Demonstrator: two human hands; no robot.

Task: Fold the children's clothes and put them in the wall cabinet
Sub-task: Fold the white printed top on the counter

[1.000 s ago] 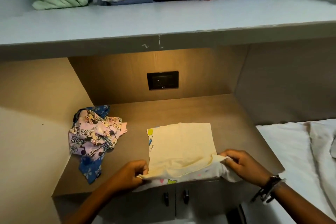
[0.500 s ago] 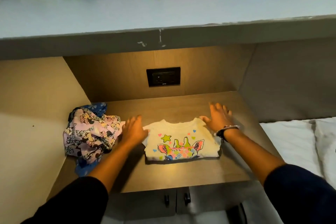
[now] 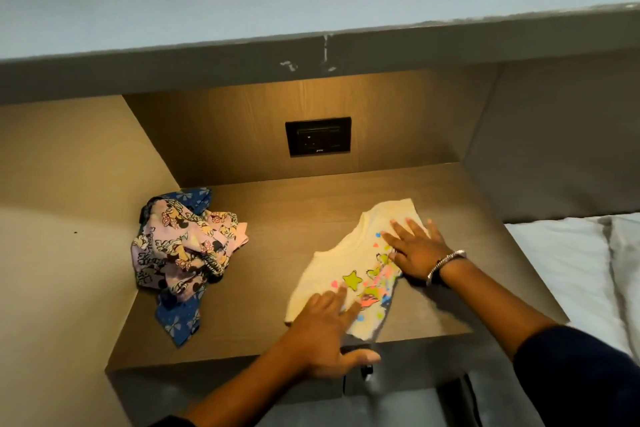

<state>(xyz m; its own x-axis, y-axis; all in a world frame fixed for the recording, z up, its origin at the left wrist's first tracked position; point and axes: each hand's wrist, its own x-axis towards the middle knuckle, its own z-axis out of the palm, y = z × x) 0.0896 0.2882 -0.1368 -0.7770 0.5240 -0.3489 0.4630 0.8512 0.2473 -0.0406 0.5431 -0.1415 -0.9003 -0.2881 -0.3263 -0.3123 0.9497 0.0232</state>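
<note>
Both hands are pressed flat, fingers spread, on a cream children's T-shirt with a bright star print [image 3: 341,274], laid diagonally on the brown wooden tabletop [image 3: 287,218]: left hand [image 3: 325,333] at its near edge, right hand [image 3: 415,250] farther back. A crumpled pink cartoon-print garment [image 3: 183,253] is seen well apart, left.

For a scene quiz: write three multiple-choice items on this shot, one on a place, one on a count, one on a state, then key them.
1. Where is the crumpled pile?
A. left of the shirt
B. on the bed
C. on the upper shelf

2. How many hands touch the shirt?
A. none
B. one
C. two

3. How do the hands lie?
A. fisted
B. open and flat
C. pinching a sleeve

Key: 1 A, the pile sits at the counter's left side; 2 C, the left hand and right hand both rest on it; 3 B, fingers are spread on the cloth.
</note>
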